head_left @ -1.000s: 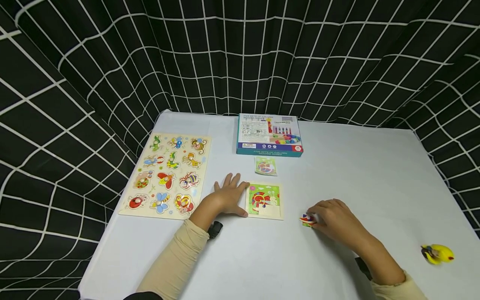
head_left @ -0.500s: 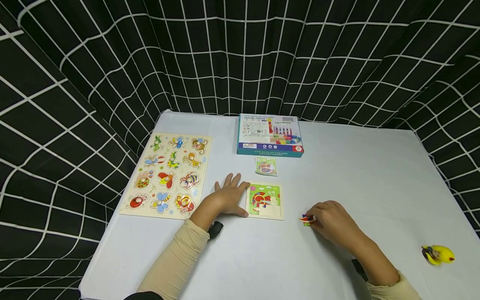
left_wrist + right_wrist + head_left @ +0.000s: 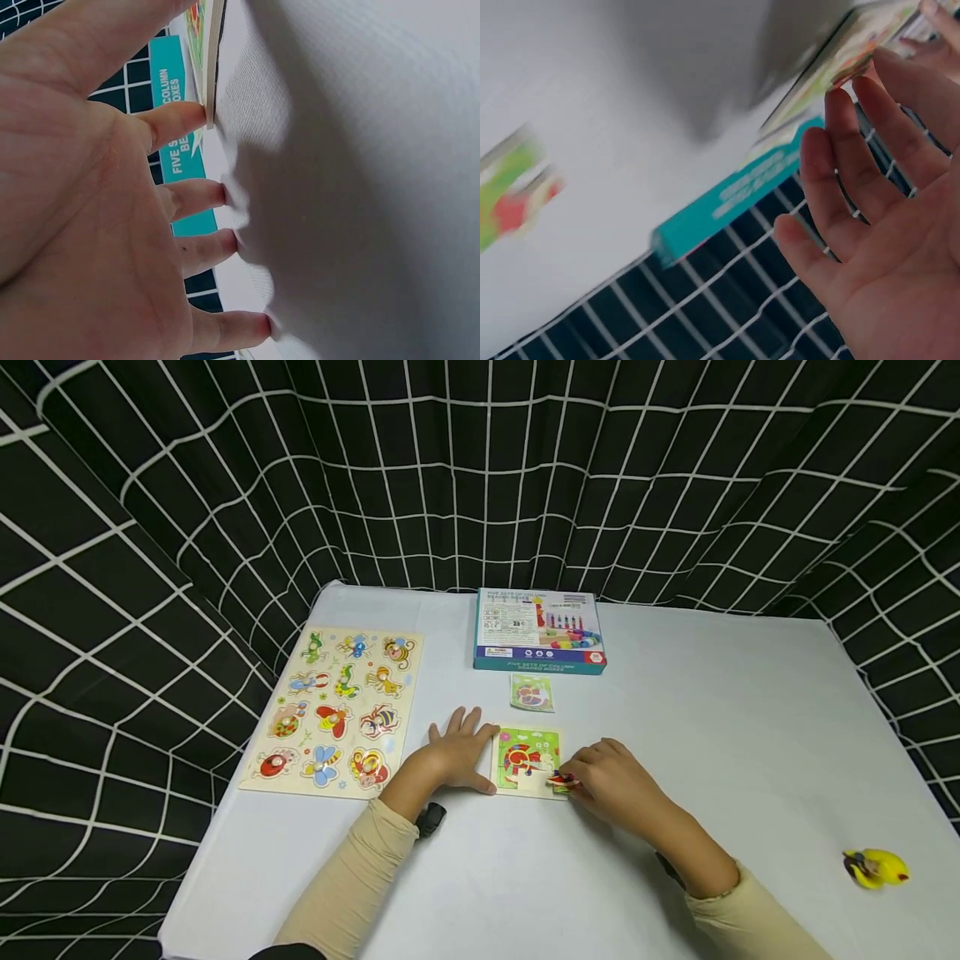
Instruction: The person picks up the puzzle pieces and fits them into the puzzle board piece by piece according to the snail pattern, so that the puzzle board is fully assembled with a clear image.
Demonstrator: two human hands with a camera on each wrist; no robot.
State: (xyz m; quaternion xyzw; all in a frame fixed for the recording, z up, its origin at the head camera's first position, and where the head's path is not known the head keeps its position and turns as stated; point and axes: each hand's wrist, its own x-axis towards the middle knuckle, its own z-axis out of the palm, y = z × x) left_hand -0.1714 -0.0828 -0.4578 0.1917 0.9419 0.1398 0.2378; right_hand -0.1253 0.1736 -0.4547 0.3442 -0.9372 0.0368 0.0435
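Observation:
A square puzzle board (image 3: 528, 792) in a pale wooden frame shows a green picture with a red figure and bare wood at its lower right. My left hand (image 3: 455, 760) lies beside its left side with spread fingers, thumb and index finger at the frame. In the left wrist view the index fingertip (image 3: 193, 114) meets the board's edge. My right hand (image 3: 615, 781) pinches a small red, blue and green puzzle piece (image 3: 562, 782) at the board's lower right corner. In the right wrist view the pinched piece (image 3: 851, 73) shows between thumb and fingers, over the board.
A picture card (image 3: 532, 692) lies behind the board, with a bead-set box (image 3: 537, 660) farther back. A wooden insect puzzle (image 3: 300, 781) lies to the left. A yellow toy duck (image 3: 877, 867) sits at far right. The right wrist view shows a blurred green-red piece (image 3: 511, 206) on the table.
My right hand has moved left with the puzzle piece, from the table right of the board to the board's lower right corner. The left hand has stayed in place.

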